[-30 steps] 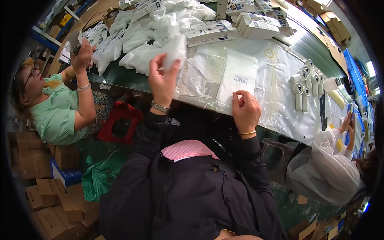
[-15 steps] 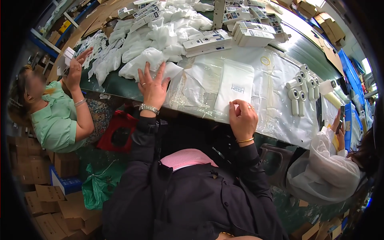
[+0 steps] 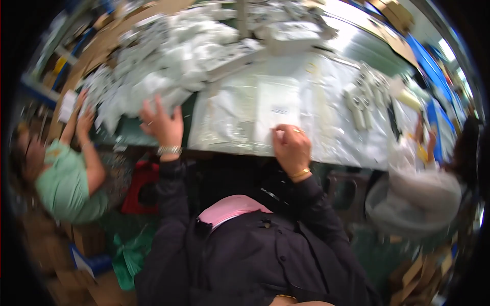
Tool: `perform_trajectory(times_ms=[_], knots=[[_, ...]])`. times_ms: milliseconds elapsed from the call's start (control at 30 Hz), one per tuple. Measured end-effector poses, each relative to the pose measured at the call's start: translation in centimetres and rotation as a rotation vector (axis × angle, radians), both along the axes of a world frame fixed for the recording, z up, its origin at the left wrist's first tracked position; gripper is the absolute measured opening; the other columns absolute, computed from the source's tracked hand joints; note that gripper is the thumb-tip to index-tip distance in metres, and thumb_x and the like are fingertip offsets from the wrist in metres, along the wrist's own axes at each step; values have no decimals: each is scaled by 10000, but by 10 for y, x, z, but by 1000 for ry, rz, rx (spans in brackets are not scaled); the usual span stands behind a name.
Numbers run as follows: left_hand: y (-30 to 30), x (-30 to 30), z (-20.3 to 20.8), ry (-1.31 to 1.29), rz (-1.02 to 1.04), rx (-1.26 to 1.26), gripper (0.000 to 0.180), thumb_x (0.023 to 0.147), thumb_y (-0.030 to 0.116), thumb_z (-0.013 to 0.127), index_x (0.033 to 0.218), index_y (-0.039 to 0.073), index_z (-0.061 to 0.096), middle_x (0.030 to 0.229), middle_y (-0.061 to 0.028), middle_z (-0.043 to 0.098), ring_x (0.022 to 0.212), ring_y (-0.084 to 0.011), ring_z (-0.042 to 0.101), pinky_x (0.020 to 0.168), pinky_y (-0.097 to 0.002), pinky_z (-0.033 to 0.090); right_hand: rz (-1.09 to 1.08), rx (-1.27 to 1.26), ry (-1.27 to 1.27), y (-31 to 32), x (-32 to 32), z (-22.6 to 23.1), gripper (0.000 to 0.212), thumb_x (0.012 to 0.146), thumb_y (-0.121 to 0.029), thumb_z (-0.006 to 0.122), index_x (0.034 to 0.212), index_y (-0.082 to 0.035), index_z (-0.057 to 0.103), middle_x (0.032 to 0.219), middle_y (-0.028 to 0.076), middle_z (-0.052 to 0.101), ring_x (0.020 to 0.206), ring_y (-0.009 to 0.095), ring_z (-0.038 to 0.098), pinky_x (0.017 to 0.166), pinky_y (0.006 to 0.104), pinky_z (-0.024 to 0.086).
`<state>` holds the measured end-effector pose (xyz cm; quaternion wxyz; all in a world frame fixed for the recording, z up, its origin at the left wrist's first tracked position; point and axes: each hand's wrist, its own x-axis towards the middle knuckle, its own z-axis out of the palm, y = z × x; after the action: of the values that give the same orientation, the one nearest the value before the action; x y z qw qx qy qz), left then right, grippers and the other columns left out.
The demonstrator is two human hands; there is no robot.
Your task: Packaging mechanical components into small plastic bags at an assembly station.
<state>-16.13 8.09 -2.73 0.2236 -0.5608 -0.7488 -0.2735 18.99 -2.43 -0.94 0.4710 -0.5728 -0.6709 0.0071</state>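
Observation:
My left hand (image 3: 162, 123) is spread open over the table's near edge, just in front of a heap of white plastic bags (image 3: 153, 84). Nothing is in its fingers. A flat white pouch (image 3: 278, 99) with dark print lies on clear plastic sheeting before me. My right hand (image 3: 292, 149) rests at the pouch's near edge, its fingers curled in a pinch there. The fingertips are blurred, and part of the pouch is hidden under them.
White printed boxes (image 3: 293, 33) are stacked beyond the pouch. Several white handheld devices with round heads (image 3: 363, 104) lie at right. At left, a person in a green shirt (image 3: 69, 178) reaches to the table; another in a white top (image 3: 421, 196) sits at right.
My left hand has come off the white bags and back toward me. My right hand stays at the pouch. The green-shirted person's hands have lowered to the table. The whole view has shifted and blurred.

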Motion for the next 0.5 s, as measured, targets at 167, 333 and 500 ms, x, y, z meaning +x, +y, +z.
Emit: perform_trajectory(times_ms=[167, 333, 500], knots=[[-44, 80, 30, -76, -766, 110, 169, 977, 165, 760, 1109, 62, 739, 1303, -136, 713, 1325, -365, 622, 1120, -524, 424, -5, -22, -38, -2, -2, 2, 173, 931, -177, 790, 858, -80, 667, 806, 102, 714, 803, 326, 700, 735, 438, 541], [-74, 148, 22, -436, -1016, 51, 159, 982, 69, 728, 834, 33, 682, 1152, -115, 755, 1221, -352, 691, 1086, -462, 471, 94, -60, 402, -10, 8, 1, 113, 986, -131, 772, 1032, -43, 719, 718, 48, 667, 618, 156, 603, 603, 317, 471], [-73, 152, 14, -385, -1062, 83, 180, 952, 66, 761, 808, 39, 656, 1117, -108, 739, 1184, -336, 696, 1100, -492, 461, 57, -98, 1013, 2, 74, 9, 489, 1040, -104, 713, 1464, 41, 518, 786, 52, 731, 580, 50, 542, 528, 230, 409]])
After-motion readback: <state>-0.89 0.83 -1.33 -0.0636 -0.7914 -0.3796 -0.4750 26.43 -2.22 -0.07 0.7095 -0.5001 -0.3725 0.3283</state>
